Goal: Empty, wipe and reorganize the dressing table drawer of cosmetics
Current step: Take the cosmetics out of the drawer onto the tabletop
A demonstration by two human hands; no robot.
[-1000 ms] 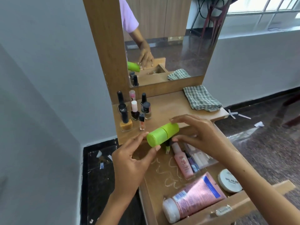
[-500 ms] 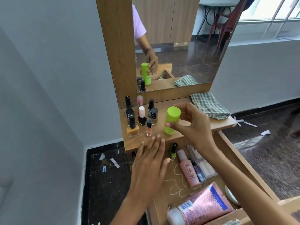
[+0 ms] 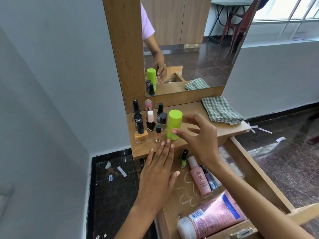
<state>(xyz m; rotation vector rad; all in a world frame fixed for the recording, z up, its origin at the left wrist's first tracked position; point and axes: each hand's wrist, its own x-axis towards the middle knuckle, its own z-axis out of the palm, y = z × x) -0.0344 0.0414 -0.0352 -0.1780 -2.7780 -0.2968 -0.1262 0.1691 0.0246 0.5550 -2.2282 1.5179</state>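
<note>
Near the frame's centre, on the counter (image 3: 198,111), the right hand (image 3: 198,135) is loosening its spread grip around the upright green bottle (image 3: 173,125), left hand (image 3: 158,169) lying flat, and ought to withdraw straight back, sparing the nail polishes (image 3: 150,121) beside it.

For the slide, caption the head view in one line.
Right hand sets a green bottle upright beside nail polishes on the dressing table; left hand hovers flat over the open drawer.
</note>
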